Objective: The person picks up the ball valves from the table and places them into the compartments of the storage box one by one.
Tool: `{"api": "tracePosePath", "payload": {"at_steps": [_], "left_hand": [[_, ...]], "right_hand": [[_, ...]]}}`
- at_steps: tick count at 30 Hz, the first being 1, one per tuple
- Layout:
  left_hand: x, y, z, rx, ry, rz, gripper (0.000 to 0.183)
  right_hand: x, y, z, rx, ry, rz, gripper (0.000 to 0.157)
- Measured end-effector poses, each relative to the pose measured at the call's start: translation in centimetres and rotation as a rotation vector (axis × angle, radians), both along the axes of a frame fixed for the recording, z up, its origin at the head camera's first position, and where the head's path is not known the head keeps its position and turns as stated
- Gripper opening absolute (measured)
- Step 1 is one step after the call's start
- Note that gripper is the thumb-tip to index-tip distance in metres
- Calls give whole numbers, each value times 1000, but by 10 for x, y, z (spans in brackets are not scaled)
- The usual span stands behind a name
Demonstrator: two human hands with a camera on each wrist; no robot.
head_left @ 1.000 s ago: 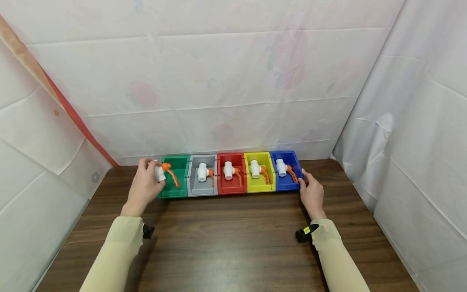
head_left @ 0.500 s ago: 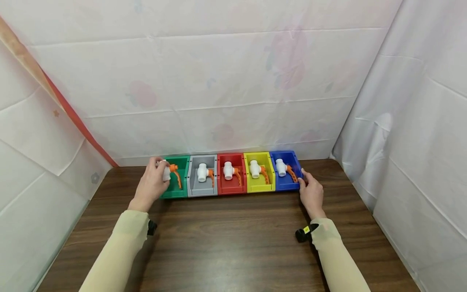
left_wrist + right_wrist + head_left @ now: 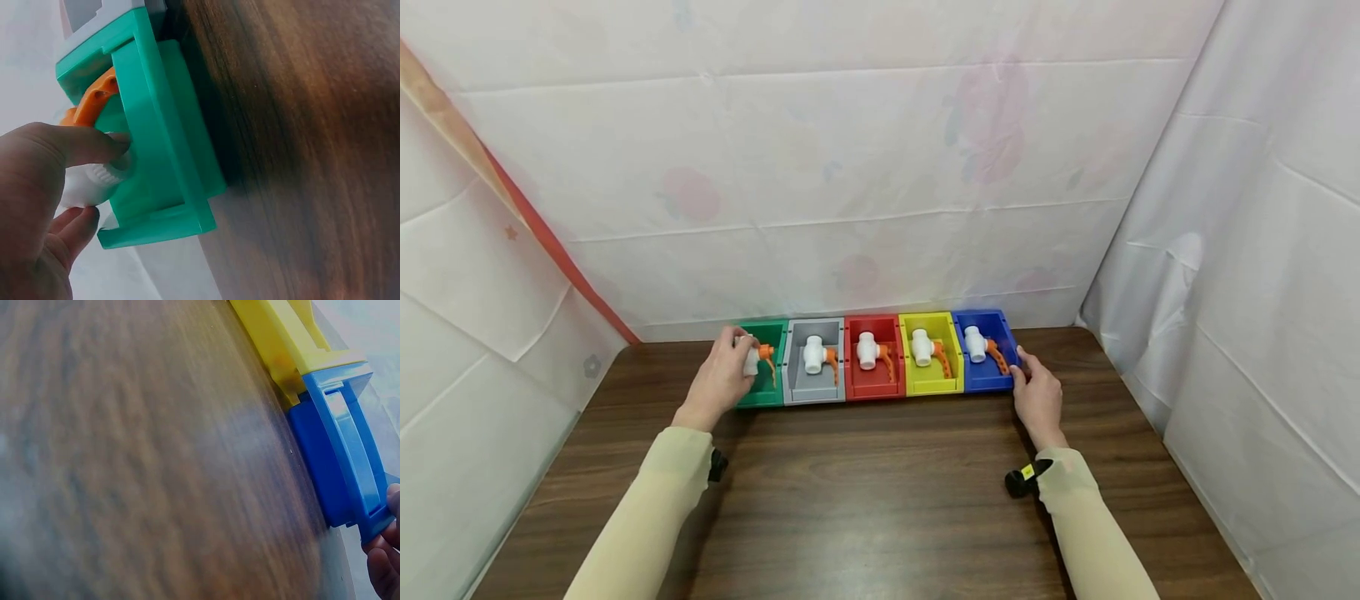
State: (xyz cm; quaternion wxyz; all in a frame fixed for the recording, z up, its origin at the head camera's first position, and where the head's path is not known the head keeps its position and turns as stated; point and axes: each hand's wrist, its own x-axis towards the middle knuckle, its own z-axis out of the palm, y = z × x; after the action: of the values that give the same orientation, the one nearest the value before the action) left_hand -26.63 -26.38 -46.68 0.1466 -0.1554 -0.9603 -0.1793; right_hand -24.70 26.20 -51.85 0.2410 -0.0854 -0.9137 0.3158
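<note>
My left hand [image 3: 718, 379] pinches a white plastic ball valve [image 3: 90, 184] with an orange handle [image 3: 97, 100]. In the left wrist view the thumb lies along one side of its body and fingertips show at the other. The valve is inside the green bin [image 3: 153, 131], at the left end of the row; whether it touches the floor I cannot tell. At the opposite end, my right hand [image 3: 1039, 400] grips the right edge of the blue bin [image 3: 356, 450]. Another such valve [image 3: 976, 343] lies in that bin.
Between the end bins stand a grey bin [image 3: 814, 395], a red bin [image 3: 874, 390] and a yellow bin [image 3: 934, 386], each with one white and orange valve. The joined row sits at the back of the wooden table [image 3: 865, 500], against a white cloth [image 3: 850, 167].
The left hand has carried the valve rightward, from over the green bin's left edge down into the bin. My right hand keeps its hold on the blue bin.
</note>
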Motion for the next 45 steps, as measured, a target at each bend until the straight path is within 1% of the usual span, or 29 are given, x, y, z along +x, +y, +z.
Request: {"api": "tracePosePath", "payload": {"at_steps": [6, 10, 14, 17, 21, 27, 34, 41, 45], "left_hand": [[-3, 1, 0, -4, -78, 21, 49], [-6, 3, 2, -13, -120, 18, 48], [-10, 4, 1, -33, -154, 17, 46], [-12, 5, -1, -55, -160, 19, 44], [-13, 5, -1, -113, -139, 10, 42], [-15, 8, 2, -191, -143, 11, 38], [-19, 15, 7, -221, -202, 17, 37], [-27, 18, 4, -245, -243, 32, 33], [-28, 18, 0, -259, -269, 31, 31]], "right_hand": [[0, -2, -1, 9, 10, -1, 39], [-1, -1, -2, 3, 27, -4, 39], [0, 0, -2, 7, 25, -3, 39], [0, 0, -2, 10, 18, -3, 39], [-1, 0, -3, 1, 15, -3, 39], [-1, 0, -3, -1, 23, 12, 39], [2, 0, 0, -12, 34, 18, 39], [0, 0, 0, -14, 30, 15, 39], [1, 0, -3, -11, 58, 21, 39]]}}
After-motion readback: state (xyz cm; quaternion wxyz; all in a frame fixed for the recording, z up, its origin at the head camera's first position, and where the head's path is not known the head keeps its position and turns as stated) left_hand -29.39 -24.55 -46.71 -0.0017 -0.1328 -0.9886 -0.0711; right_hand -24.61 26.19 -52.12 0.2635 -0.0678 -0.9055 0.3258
